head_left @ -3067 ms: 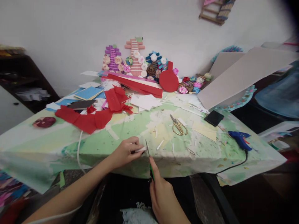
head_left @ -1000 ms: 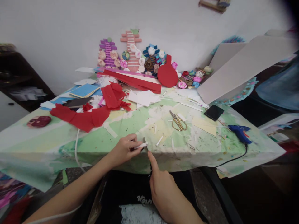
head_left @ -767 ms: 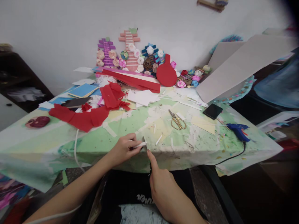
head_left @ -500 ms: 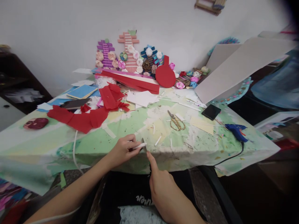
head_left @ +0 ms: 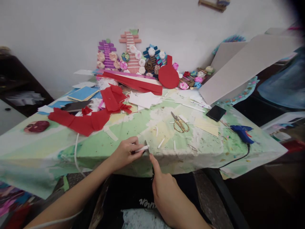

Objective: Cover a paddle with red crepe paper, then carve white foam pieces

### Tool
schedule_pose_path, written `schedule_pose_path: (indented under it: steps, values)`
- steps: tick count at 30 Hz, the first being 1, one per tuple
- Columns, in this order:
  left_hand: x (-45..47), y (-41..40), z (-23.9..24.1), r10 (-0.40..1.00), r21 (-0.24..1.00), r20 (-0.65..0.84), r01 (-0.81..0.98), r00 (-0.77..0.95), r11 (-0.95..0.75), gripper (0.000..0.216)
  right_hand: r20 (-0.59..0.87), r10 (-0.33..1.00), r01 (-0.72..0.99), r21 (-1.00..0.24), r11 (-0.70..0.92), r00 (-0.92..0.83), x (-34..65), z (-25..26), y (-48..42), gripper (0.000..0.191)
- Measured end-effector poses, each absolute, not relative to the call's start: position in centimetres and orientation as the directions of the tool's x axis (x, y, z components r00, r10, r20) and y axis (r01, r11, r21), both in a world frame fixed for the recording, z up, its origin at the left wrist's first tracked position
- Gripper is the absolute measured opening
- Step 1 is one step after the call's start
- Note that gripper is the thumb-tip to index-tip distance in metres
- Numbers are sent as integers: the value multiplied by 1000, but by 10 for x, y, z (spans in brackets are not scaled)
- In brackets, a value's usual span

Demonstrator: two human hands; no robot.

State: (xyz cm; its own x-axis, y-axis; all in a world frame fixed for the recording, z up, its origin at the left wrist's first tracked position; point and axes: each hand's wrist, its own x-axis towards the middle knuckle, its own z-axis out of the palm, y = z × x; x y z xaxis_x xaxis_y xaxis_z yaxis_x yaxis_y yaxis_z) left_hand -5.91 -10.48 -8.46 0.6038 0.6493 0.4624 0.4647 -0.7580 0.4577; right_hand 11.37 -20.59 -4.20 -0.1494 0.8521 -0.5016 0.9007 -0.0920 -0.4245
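Near the table's front edge, my left hand (head_left: 128, 151) pinches a thin white strip (head_left: 143, 148) that looks like rolled or folded paper. My right hand (head_left: 164, 187) grips a knife (head_left: 147, 146), its forefinger stretched along the narrow metal blade; the handle is mostly hidden under the palm. The blade meets the strip close to its free end, just beyond my left fingertips. Short white pieces (head_left: 161, 143) lie on the cloth to the right of the blade.
Gold-handled scissors (head_left: 180, 123), a black phone-like slab (head_left: 216, 113) and a blue glue gun (head_left: 242, 133) with a cord lie to the right. Red crepe paper (head_left: 83, 122) spreads at left. Paper-flower crafts (head_left: 133, 55) lean on the wall; large grey boards (head_left: 240, 66) stand at right.
Both hands hold almost the same position, with the blade still against the white strip. The view has shifted very slightly.
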Motion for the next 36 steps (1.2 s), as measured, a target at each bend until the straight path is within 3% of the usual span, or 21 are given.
schedule_pose_path:
  steps: [7,12,15,19,23,26,31,36]
  values:
    - [-58,-106,-82,684,499,408,480,604,-721,22,-405,894,856,-514,-51,-190,120,-49,-217,66]
    - [-64,-99,-72,838,694,258,511,481,-507,25,-182,956,760,-647,61,-232,146,-58,-214,62]
    - [-67,-83,-59,907,797,178,485,382,-360,27,-189,958,771,-635,51,-218,182,-61,-198,61]
    - [-58,-52,-39,935,904,151,338,322,-262,26,-80,989,838,-541,64,-127,224,-46,-158,59]
    - [-33,-14,-30,936,975,116,143,332,-172,27,13,988,825,-549,136,-154,236,-24,-106,58]
    - [-15,14,-32,940,997,58,26,336,-71,29,13,989,781,-612,122,-145,235,-14,-63,55]
    - [3,54,-49,938,988,-25,-133,345,75,27,24,987,653,-747,122,-157,228,-12,1,27]
    - [5,65,-67,941,960,-93,-223,326,172,29,33,988,573,-812,114,-150,214,-28,44,26]
